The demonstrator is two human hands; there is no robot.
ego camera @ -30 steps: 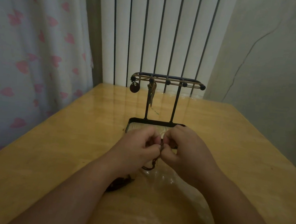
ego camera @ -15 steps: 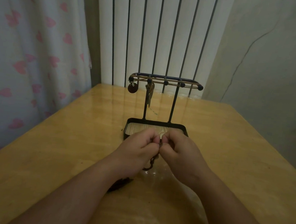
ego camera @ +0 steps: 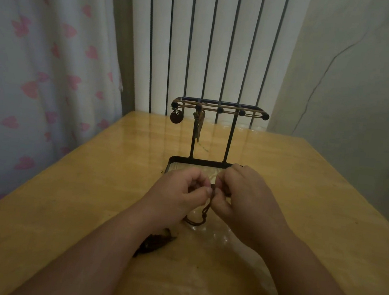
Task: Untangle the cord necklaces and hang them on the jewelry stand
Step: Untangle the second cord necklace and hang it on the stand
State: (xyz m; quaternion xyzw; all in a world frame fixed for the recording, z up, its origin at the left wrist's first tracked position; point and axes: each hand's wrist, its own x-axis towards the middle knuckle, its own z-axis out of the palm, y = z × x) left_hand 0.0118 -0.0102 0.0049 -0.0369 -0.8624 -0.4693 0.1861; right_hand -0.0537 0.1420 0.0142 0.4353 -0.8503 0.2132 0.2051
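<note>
Two pendants already hang from the jewelry stand (ego camera: 230,136) just beyond the hands: a round dark disc (ego camera: 176,117) at its left end and a long narrow piece (ego camera: 199,127) beside it, with tan cord strung along the top bar. So part of the job looks done.

What is left sits closer in. The left hand (ego camera: 179,193) and the right hand (ego camera: 249,201) are drawn up knuckle to knuckle over the stand's tray (ego camera: 173,163). Each has its fingers curled, and together they pinch a dark brown cord (ego camera: 208,203). A knotted length of it drops below the thumbs and loops onto the tabletop (ego camera: 326,209).

More dark cord lies in a heap (ego camera: 154,241) under the left forearm, nearer the person than the hands. I cannot tell how many necklaces are in it, nor how tight the snarl is. By my reckoning the untangling is halfway at best, and the pegs (ego camera: 241,113) to the right of the hung pieces carry no pendant.
</note>
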